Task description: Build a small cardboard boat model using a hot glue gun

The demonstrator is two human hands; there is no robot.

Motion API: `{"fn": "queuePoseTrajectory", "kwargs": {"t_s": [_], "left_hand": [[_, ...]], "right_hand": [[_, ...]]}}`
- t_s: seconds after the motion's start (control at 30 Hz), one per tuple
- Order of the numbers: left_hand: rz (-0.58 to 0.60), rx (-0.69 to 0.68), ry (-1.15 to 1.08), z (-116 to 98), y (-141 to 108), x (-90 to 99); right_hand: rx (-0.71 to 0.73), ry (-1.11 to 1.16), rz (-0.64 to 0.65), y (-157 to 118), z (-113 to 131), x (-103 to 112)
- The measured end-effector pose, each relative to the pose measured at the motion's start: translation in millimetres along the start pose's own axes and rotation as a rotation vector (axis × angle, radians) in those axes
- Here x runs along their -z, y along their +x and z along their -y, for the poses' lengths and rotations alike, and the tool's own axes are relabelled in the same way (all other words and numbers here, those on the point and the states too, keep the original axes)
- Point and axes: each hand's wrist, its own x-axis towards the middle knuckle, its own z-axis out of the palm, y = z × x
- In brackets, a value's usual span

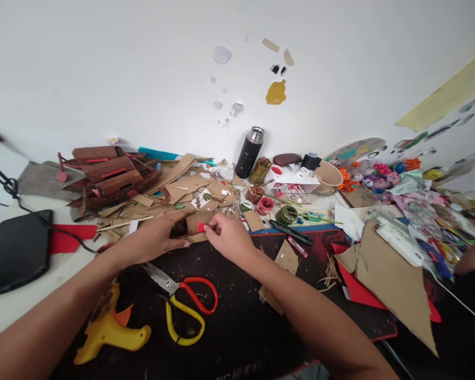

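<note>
Pinches a small red piece between thumb and curled fingers of the right hand, held at the front of a brown cardboard piece; cannot tell whether touching or just apart. Curves the left hand around the dark left end of that cardboard, thumb and fingers spread; cannot tell how firmly pressed. Has the cardboard piece directly between both hands, along the near edge of the scrap pile, with long axis running left to right. Has the red piece toward its right end, nearer to the right hand. Has scissors below the left hand, on a dark mat.
</note>
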Motion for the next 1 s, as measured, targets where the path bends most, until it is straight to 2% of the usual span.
{"fn": "queuePoseTrajectory", "kwargs": {"t_s": [0.7, 0.8, 1.0], "left_hand": [[0.009, 0.022, 0.016, 1, 1, -1.8], [-0.002, 0.022, 0.006, 2, 1, -2.1], [-0.007, 0.022, -0.039, 4, 1, -1.0]], "right_hand": [[0.025, -0.056, -0.024, -1, 1, 0], [0.033, 0.001, -0.047, -2, -1, -1], [0.011, 0.266, -0.159, -8, -15, 0]]}}
